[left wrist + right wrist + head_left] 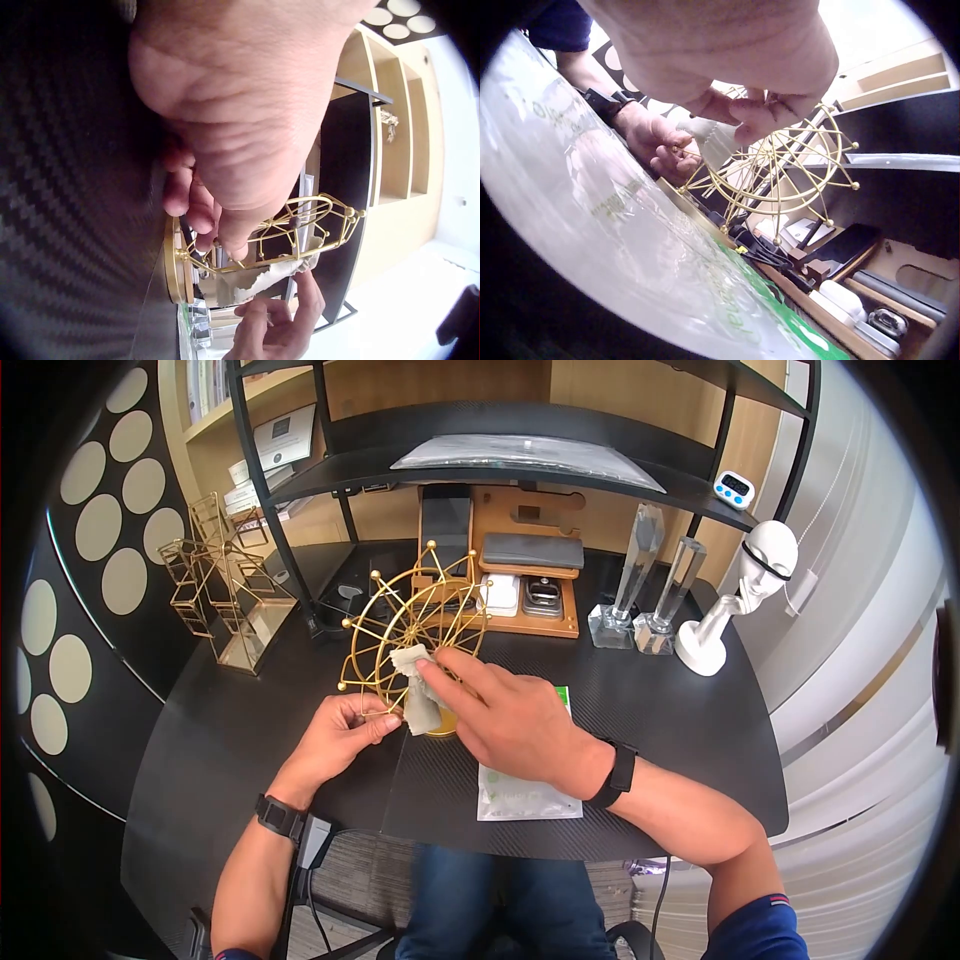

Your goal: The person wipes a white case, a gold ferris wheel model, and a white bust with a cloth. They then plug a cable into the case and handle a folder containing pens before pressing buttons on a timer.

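Note:
A gold wire Ferris wheel model (411, 631) stands on the desk on a round gold base (174, 270). My left hand (338, 738) pinches its lower left rim between thumb and fingers, close over the desk. My right hand (525, 722) holds a crumpled pale wipe (423, 705) against the near side of the wheel. In the right wrist view the wipe (714, 144) hangs from the curled fingers beside the wires. A white and green plastic packet (525, 802) lies under my right hand and wrist, partly hidden.
Behind the wheel is a wooden desk organizer (560, 622) with a phone, earbud case and watch. Crystal trophies (620, 595) and a white head figurine (706, 645) stand at right. Another gold geometric ornament (240, 645) is at left. A black shelf (360, 478) spans the back.

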`<action>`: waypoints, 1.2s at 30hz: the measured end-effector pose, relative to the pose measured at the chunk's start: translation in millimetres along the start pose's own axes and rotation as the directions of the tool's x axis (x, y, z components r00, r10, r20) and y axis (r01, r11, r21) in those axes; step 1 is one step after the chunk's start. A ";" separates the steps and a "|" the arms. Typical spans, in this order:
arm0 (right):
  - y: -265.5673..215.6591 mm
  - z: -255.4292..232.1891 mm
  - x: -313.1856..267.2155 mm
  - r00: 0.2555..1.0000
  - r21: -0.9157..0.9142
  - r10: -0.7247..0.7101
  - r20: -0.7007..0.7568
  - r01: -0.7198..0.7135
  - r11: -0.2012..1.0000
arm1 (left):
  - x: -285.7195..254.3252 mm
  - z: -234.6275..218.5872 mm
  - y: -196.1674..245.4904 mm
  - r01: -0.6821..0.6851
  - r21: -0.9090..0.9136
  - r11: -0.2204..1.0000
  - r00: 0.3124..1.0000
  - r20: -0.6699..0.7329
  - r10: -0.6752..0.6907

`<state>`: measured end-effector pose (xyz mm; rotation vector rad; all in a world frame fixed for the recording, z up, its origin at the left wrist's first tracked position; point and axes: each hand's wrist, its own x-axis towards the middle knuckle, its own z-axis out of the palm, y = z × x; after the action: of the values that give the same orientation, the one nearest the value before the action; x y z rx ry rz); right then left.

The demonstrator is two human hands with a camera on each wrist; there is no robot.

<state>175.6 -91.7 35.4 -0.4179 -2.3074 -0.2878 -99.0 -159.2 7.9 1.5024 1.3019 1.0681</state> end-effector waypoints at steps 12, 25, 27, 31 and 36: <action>-0.3 -5.2 4.3 0.993 0.083 -0.056 0.106 0.048 0.995 | 0.9 -5.1 -9.4 -0.010 -0.043 0.999 1.000 -0.026 0.009; -6.3 -9.0 10.8 0.987 0.140 -0.017 0.159 -0.005 0.990 | 3.1 -9.6 -22.3 -0.035 -0.077 0.996 0.999 -0.023 0.034; -6.3 -9.3 10.8 0.987 0.106 -0.001 0.161 -0.016 0.994 | 2.6 -8.9 -18.6 -0.031 -0.070 0.997 0.999 -0.019 0.030; -1.0 -2.5 5.9 0.997 0.093 0.032 0.071 -0.038 0.995 | 0.3 -4.1 -5.0 0.008 0.020 1.000 0.999 -0.033 -0.007; -3.1 -6.5 9.6 0.990 0.172 -0.011 0.139 -0.013 0.985 | 2.2 -7.7 -15.4 -0.014 -0.025 1.000 1.000 -0.016 0.013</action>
<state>172.3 -94.6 46.5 -0.3614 -2.4452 -0.0579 -110.3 -155.2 -4.6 1.4886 1.2863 1.1033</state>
